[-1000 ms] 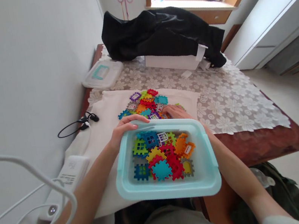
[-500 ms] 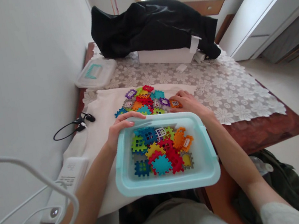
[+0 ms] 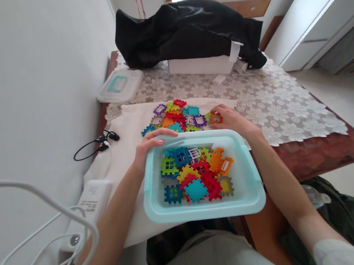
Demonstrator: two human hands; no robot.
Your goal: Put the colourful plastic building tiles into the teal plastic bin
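- While the left hand (image 3: 150,148) steadies the pale turquoise tub (image 3: 207,212), its fingers lie curled over the far rim, gripping it at ten o'clock, taking the tub's middle as the clock's centre and twelve as straight ahead.
- Between one and two o'clock, the right hand (image 3: 232,119) reaches past the rim, its thumb and fingers bent around an orange tile (image 3: 216,117); whether they pinch it or merely cup it, I cannot tell.
- Just beside that tile, toward nine, sits a purple tile (image 3: 200,120), at the edge of a loose heap of colored tiles (image 3: 174,117) on the white cloth (image 3: 123,159), between eleven and twelve o'clock; the tub's rim hides the heap's near side.
- Inside the tub, more notched tiles lie overlapping: dark blue (image 3: 181,155) toward eleven, orange pieces (image 3: 216,161) at two, a yellow-and-gray one (image 3: 225,185) at four, a turquoise one (image 3: 196,190) at seven.
- Farther off, a clear lid (image 3: 131,83) rests between ten and eleven, black earphones (image 3: 102,140) just before ten, and black fabric (image 3: 190,30) over a white box (image 3: 200,66) at twelve.
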